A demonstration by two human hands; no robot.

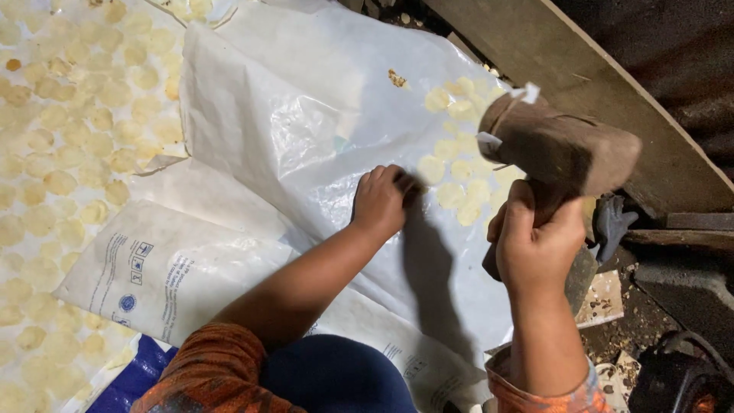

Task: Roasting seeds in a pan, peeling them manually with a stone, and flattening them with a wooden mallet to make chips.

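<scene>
My right hand [535, 245] grips the handle of a heavy brown wooden mallet [562, 145], whose head is raised above a white plastic sheet [306, 115]. My left hand [380, 200] rests on that sheet with its fingers curled, next to a cluster of thin, pale yellow flattened discs [459, 164] lying under or on the plastic. The mallet head hangs just right of the discs and has scraps of white plastic stuck to it.
Many more pale yellow discs [69, 130] cover the surface at the left. A printed white sack [153, 275] lies at the lower left. A wooden plank [581, 69] runs diagonally at the upper right, with dark clutter [673, 321] below it.
</scene>
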